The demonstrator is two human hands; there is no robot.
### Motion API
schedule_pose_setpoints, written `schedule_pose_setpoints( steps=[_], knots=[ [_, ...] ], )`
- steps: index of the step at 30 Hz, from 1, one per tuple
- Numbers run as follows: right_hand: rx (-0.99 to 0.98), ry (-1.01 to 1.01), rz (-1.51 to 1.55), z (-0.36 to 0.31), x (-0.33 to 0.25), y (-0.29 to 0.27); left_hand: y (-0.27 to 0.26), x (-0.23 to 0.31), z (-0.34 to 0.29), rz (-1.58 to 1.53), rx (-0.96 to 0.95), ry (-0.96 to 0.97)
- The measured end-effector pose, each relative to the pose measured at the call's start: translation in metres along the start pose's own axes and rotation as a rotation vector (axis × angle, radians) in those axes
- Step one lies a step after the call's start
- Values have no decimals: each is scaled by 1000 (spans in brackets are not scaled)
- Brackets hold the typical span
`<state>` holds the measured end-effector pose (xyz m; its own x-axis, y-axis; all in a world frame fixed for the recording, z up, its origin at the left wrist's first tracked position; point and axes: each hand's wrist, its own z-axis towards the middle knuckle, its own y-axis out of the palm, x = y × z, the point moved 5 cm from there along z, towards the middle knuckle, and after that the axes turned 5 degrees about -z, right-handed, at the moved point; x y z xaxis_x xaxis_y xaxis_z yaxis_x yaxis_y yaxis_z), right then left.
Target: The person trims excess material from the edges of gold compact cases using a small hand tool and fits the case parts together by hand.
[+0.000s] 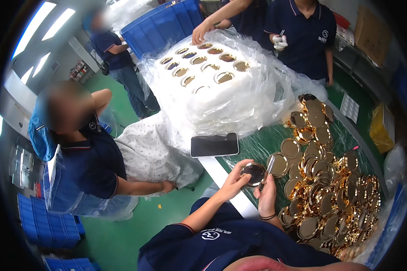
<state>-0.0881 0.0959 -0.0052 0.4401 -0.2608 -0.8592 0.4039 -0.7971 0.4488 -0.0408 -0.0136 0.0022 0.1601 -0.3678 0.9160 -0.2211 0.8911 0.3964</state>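
My left hand point(233, 184) is closed around the edge of a round, shiny gold lid point(253, 175), its thumb across the rim. The lid's face looks dark and mirror-like. Close against the lid's right edge, my right hand point(267, 195) grips a slim knife-like tool point(271, 164), with a pale narrow end pointing up and a dark lower part. I cannot tell whether the tool touches the lid. Just right of my hands, a large heap of gold lids point(321, 168) spreads over the table, several lying within a finger's reach.
The green table point(253, 152) is covered in clear film. A dark-screened phone point(214, 145) lies beyond my hands. Farther off, a plastic-wrapped white foam stack point(212, 101) holds gold lids in rows; a co-worker's hand point(201, 32) reaches over it. Blue crates point(163, 27) and other people stand around.
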Motion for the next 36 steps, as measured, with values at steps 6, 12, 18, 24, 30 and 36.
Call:
schedule_pose_setpoints(
  steps=[6, 12, 18, 24, 30, 36],
  knots=[
    [-37, 13, 38, -2, 0, -2, 5, 1, -1, -50, 27, -33],
    [114, 20, 144, -4, -11, -2, 2, 65, 21, 585, 83, 355],
    [90, 24, 219, -2, -8, -7, 13, 233, 40, 846, 299, 1047],
    [95, 88, 243, -3, -5, -5, 58, 277, 33, 707, 214, 1201],
    [19, 96, 244, -2, -6, -2, 80, 281, 20, 692, -56, 1248],
    [54, 99, 330, 5, 9, -18, 123, 294, 21, 286, -455, 1219]
  ],
)
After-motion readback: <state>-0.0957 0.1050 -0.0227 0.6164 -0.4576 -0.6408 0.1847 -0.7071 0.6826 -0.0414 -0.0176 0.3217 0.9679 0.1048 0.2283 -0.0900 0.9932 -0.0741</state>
